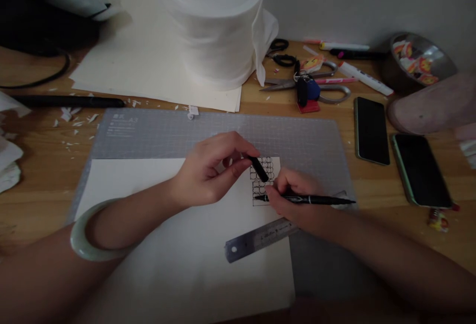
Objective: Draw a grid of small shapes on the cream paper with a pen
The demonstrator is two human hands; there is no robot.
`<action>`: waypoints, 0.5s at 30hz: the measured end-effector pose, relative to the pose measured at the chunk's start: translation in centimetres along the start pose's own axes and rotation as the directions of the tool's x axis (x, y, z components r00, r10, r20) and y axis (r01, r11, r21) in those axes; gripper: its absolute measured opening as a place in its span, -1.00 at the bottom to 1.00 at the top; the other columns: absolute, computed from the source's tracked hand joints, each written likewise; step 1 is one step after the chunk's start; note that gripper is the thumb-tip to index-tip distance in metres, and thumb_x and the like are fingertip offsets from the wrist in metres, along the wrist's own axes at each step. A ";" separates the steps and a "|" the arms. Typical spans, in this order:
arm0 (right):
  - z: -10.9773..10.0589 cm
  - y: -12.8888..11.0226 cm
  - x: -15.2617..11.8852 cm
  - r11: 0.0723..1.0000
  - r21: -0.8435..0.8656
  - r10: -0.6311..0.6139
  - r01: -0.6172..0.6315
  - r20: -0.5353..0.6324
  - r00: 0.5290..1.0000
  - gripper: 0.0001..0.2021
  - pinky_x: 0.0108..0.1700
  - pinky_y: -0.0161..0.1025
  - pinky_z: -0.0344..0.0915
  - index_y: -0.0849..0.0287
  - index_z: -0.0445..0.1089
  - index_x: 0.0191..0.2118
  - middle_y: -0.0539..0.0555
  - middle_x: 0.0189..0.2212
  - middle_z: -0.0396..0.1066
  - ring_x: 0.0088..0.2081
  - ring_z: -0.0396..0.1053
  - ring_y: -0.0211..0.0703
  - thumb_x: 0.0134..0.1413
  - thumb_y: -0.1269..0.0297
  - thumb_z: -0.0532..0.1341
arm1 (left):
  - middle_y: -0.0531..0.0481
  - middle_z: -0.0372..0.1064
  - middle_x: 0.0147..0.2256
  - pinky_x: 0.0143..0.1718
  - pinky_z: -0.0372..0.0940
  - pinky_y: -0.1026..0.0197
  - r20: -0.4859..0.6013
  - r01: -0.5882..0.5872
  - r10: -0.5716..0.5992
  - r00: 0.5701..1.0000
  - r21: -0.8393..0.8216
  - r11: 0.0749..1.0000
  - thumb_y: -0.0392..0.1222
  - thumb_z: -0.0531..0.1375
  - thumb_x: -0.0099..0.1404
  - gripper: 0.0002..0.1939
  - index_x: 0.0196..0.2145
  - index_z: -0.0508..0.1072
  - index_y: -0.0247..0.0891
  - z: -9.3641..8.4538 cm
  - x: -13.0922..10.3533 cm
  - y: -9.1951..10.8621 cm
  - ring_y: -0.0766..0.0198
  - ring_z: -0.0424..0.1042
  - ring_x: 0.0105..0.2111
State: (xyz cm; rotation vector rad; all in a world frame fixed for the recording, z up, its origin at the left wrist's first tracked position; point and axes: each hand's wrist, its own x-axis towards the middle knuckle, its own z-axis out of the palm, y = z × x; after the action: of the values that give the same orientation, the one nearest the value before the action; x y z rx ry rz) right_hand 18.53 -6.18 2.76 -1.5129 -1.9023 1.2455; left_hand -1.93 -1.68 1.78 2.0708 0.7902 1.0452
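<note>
Between the thumb and fingers of my left hand (211, 168) is a black pen cap (259, 169), tilted down toward the paper. My right hand (297, 197) grips a black marker pen (312, 199) that lies nearly level, its bare tip pointing left. Under both hands is a sheet of white paper (186, 259), with a small inked grid of rounded shapes (267, 162) near its upper right corner. A metal ruler (256, 239) rests across the paper's right edge, its far end hidden by my right hand. Beneath the sheet is a grey cutting mat (223, 133).
A big white tissue roll (219, 36) stands on paper sheets (130, 56) at the back. Scissors (327, 88), keys (307, 88) and markers (366, 79) lie back right, near a metal bowl (397, 74). Two phones (372, 131) lie right. Paper scraps (74, 123) litter the left.
</note>
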 end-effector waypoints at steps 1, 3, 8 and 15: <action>0.0 0.0 0.0 1.000 0.001 -0.001 0.001 0.005 1.000 -0.72 -0.61 -0.37 -0.02 0.13 0.05 -0.57 -0.15 -0.70 0.07 -0.64 0.03 -0.40 0.02 0.29 0.17 | 0.02 0.34 -0.39 -0.46 0.23 0.30 -0.002 0.002 -0.002 1.000 -0.001 1.000 -0.39 0.10 0.28 -0.87 -0.22 0.37 -0.28 0.0 0.0 0.0 0.39 0.28 -0.47; 0.0 0.0 0.0 1.000 0.002 -0.001 0.001 0.006 1.000 -0.72 -0.60 -0.37 -0.02 0.13 0.04 -0.57 -0.15 -0.69 0.07 -0.63 0.03 -0.39 0.02 0.29 0.16 | 0.02 0.34 -0.39 -0.46 0.23 0.31 -0.001 0.004 -0.004 1.000 0.000 1.000 -0.40 0.10 0.28 -0.87 -0.22 0.37 -0.28 0.0 0.0 0.0 0.40 0.28 -0.47; 0.0 0.2 0.1 1.000 -0.015 -0.025 0.025 -0.002 1.000 -0.73 -0.60 -0.37 -0.05 0.13 0.04 -0.57 -0.14 -0.67 0.06 -0.62 0.00 -0.39 0.01 0.29 0.16 | 0.02 0.35 -0.39 -0.45 0.23 0.31 -0.006 0.009 -0.009 1.000 0.008 1.000 -0.36 0.11 0.29 -0.89 -0.22 0.38 -0.29 0.0 0.0 0.0 0.39 0.30 -0.46; 0.2 0.4 -0.1 0.999 0.009 -0.047 0.047 -0.018 0.999 -0.72 -0.60 -0.37 -0.05 0.13 0.03 -0.58 -0.14 -0.68 0.08 -0.63 0.03 -0.40 -0.01 0.31 0.18 | 0.03 0.39 -0.38 -0.46 0.25 0.33 -0.021 0.025 -0.025 0.999 0.020 0.999 -0.34 0.09 0.28 -0.89 -0.25 0.39 -0.26 0.1 0.1 0.2 0.38 0.33 -0.46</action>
State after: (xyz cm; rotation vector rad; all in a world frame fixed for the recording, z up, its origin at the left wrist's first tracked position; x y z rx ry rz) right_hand 18.63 -6.31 2.37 -1.4614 -1.9072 1.2143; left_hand -1.77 -1.76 1.94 2.0650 0.8376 1.0505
